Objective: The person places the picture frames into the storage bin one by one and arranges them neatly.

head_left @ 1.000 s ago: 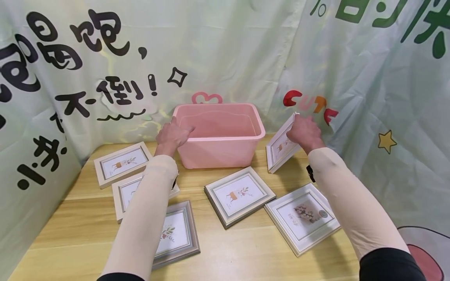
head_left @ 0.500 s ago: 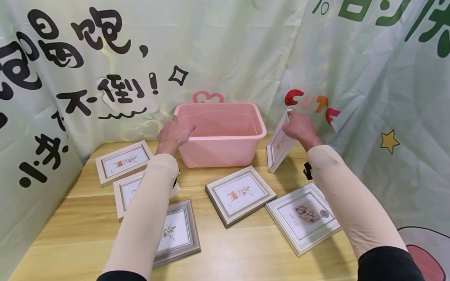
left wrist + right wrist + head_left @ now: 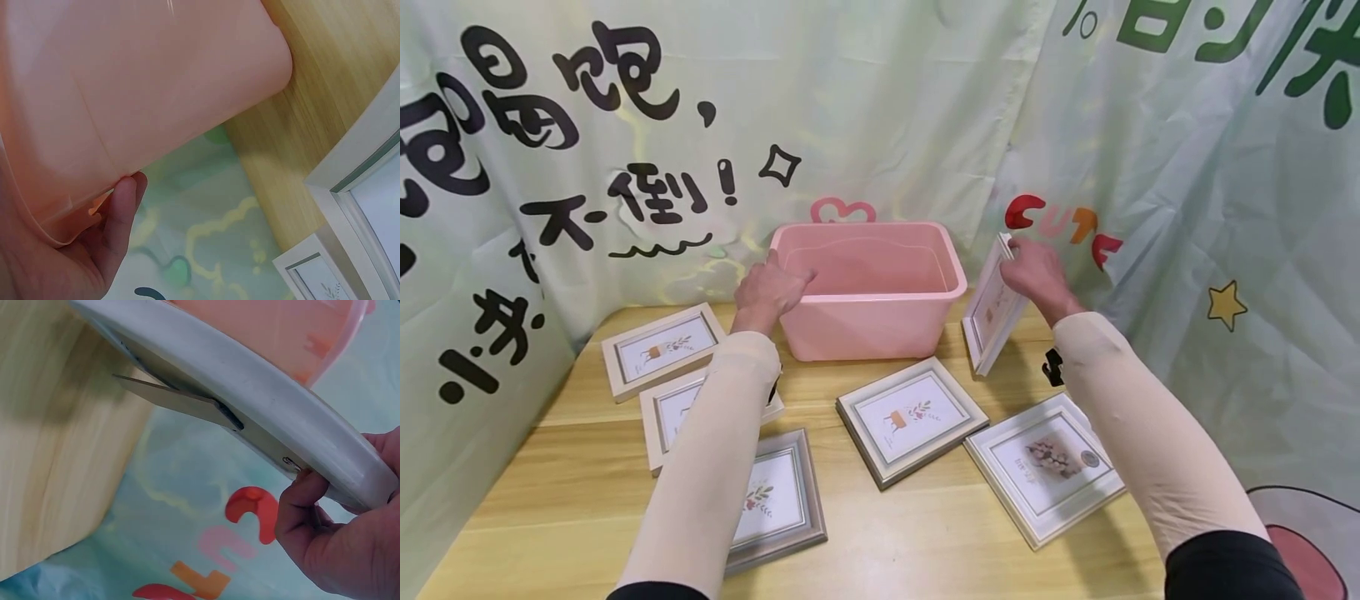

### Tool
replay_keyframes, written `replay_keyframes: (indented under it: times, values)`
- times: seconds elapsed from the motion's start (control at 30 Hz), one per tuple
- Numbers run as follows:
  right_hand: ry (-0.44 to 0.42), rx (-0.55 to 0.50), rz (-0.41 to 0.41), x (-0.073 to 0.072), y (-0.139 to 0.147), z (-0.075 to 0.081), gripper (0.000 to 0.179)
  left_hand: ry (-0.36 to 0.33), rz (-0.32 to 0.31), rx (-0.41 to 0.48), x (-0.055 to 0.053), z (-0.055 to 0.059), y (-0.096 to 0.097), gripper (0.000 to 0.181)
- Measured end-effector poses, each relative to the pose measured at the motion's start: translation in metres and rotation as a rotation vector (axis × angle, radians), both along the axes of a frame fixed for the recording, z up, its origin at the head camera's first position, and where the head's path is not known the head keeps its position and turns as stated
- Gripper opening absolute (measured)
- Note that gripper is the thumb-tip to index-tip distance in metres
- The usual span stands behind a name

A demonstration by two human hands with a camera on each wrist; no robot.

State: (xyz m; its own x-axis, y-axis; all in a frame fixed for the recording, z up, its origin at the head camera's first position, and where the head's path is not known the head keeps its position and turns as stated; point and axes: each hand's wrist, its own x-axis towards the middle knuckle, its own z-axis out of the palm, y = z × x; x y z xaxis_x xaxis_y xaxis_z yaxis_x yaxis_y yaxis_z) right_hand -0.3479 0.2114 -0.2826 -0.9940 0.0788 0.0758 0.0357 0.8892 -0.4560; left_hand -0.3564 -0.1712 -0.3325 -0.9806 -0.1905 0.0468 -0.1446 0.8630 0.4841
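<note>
A pink plastic bin (image 3: 865,329) stands at the back of the table. My left hand (image 3: 769,292) grips the bin's left rim, and the left wrist view shows the fingers (image 3: 122,209) curled under it. To the right of the bin, my right hand (image 3: 1036,271) holds a white picture frame (image 3: 992,312) by its top edge. This frame is upright and slightly tilted, its lower edge close to the tabletop; whether it touches I cannot tell. From the right wrist view, the back of that frame shows a prop-up stand leg (image 3: 172,402) sticking out.
Several other picture frames lie face up: one by the far left edge (image 3: 658,350), one partly under my left forearm (image 3: 658,417), a grey one (image 3: 808,508), one in the middle (image 3: 912,417) and one at right (image 3: 1045,467). A printed curtain (image 3: 887,108) hangs behind.
My right hand has moved left with the picture frame, bringing it nearer the bin and turning it more edge-on. The left hand has stayed on the bin's rim.
</note>
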Motion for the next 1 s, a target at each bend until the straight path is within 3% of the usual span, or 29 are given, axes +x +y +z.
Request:
replay_keyframes:
  times: [0.47,1.0]
  values:
    - [0.077,0.008,-0.019,0.005,-0.007,0.023,0.06,-0.017,-0.002,-0.001,0.0,0.0,0.0,0.098]
    - [0.069,-0.023,-0.038,0.007,-0.018,0.04,0.061,-0.02,-0.007,-0.01,0.001,0.001,0.001,0.096]
